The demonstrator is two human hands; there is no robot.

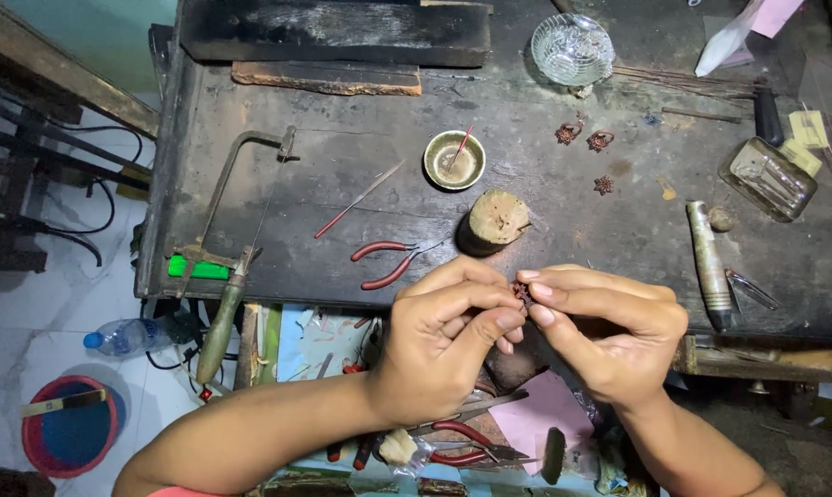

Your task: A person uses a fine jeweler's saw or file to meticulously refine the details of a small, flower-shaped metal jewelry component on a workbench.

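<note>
My left hand (443, 340) and my right hand (609, 336) meet fingertip to fingertip at the near edge of a dark workbench (342, 184). Between the fingertips both hands pinch a tiny reddish-brown filigree ornament (523, 293), mostly hidden by the fingers. Just beyond the hands stands a short wooden stump block (494, 221). Red-handled pliers (388, 260) lie to the left of it. Three similar small reddish ornaments (593, 147) rest farther back on the bench.
A jeweller's saw (227, 239) hangs over the bench's left edge. A small brass bowl (453, 159), a glass bowl (572, 48), a glass dish (768, 178) and a metal handle tool (709, 262) sit on the bench. More pliers (462, 451) lie in the drawer below. A bottle (126, 336) and red basin (70, 437) are on the floor.
</note>
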